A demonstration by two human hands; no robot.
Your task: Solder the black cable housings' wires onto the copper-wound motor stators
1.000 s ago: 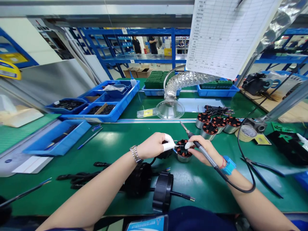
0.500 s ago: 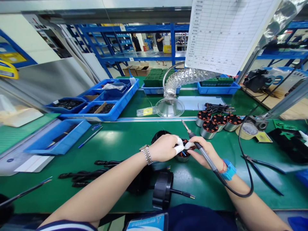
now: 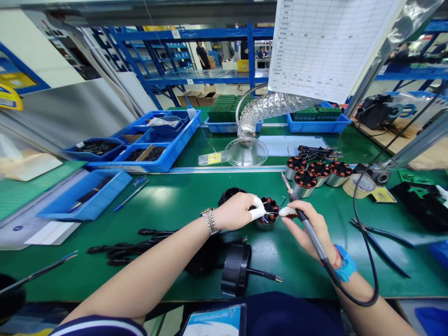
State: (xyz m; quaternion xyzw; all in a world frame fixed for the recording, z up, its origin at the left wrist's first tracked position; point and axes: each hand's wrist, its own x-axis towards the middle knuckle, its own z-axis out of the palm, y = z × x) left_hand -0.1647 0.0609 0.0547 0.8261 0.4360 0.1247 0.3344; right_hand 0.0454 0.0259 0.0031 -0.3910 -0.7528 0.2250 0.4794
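On my feed's left, a blue tray [image 3: 52,212] stands on the green tabletop [image 3: 168,193], a dark strip [image 3: 93,191] inside it. A pen [image 3: 131,196] lies just beside the tray. Farther back, a divided blue bin [image 3: 166,161] holds black parts. Black cables [image 3: 122,252] run partly under the left forearm [image 3: 154,273].

With the left hand [image 3: 236,212], its grip pressed together, I pinch a thin pale strand [image 3: 271,213] at the copper-wound stator [image 3: 266,225]. The stator stands upright just right of the fingertips. That hand partly blocks a dark round part [image 3: 231,193] behind it. A black ring [image 3: 236,270] is nearer to me; a fume funnel [image 3: 246,153] is beyond the stator.

The right hand [image 3: 310,221] has its grip closed around a soldering iron [image 3: 311,235], tip raised away from the stator, near four more stators [image 3: 305,191]. The iron's cord [image 3: 362,304] crosses in front of the pliers [image 3: 387,254].
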